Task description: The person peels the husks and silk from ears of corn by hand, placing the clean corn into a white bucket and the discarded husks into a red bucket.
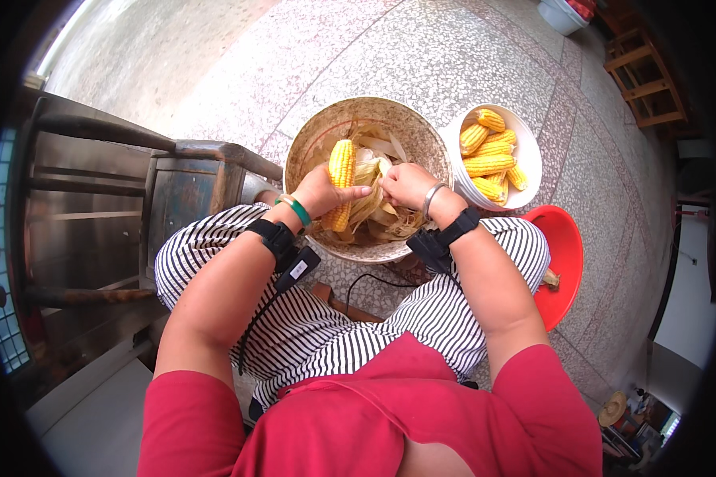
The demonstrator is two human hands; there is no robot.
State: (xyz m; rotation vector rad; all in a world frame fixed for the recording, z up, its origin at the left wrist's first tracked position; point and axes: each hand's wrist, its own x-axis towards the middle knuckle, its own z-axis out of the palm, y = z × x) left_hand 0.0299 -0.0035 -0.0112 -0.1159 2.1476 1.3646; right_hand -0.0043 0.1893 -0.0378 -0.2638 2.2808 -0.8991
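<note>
My left hand (324,192) grips a husked yellow ear of corn (342,164) upright over a wide, stained basin (310,128). Close to its right, my right hand (407,186) has its fingers closed on pale corn husk (383,169). Dry husks and silk lie in the basin below both hands. Touching the basin's right side, a white bucket (534,161) holds several bare ears of corn (489,164). The lower end of the ear in my left hand is partly hidden by the fingers.
A red plastic basin (567,262) with a piece of corn or husk in it rests beside my right knee. To the left stands a dark wooden chair (182,191). A black cable (370,276) runs between my knees. Far right is a wooden rack (644,89).
</note>
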